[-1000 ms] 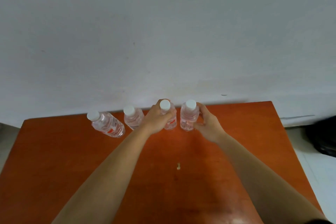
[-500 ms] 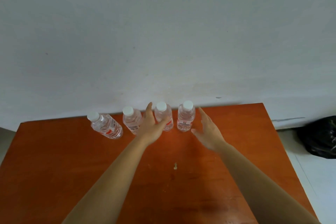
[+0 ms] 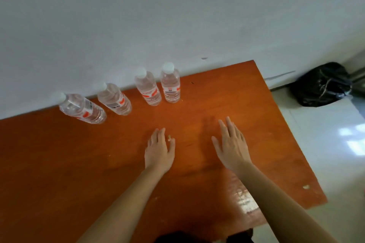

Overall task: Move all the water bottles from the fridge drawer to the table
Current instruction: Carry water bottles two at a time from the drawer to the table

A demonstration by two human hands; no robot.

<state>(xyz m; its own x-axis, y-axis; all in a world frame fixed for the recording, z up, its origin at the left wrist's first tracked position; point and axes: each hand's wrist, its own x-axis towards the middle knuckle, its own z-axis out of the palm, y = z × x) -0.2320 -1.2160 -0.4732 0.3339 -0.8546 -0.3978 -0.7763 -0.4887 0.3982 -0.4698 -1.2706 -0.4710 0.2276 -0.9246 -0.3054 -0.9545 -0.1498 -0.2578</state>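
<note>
Several clear water bottles with white caps and red-and-white labels stand upright in a row along the far edge of the orange table [image 3: 59, 163], against the wall: the leftmost bottle [image 3: 83, 109], a second bottle [image 3: 115, 99], a third bottle [image 3: 148, 88] and the rightmost bottle [image 3: 170, 85]. My left hand [image 3: 159, 149] hovers over the table's middle, fingers apart, holding nothing. My right hand [image 3: 231, 143] is beside it to the right, also flat and empty. Both hands are well short of the bottles. The fridge drawer is out of view.
A white wall [image 3: 177, 16] rises right behind the table. A black plastic bag [image 3: 321, 85] lies on the pale tiled floor [image 3: 325, 144] to the right, past the table's right edge. A small pale speck [image 3: 169, 137] sits by my left hand.
Both hands let go of the two right-hand bottles and drew back toward me over the table. The view swung to the right, bringing the floor and bag into view.
</note>
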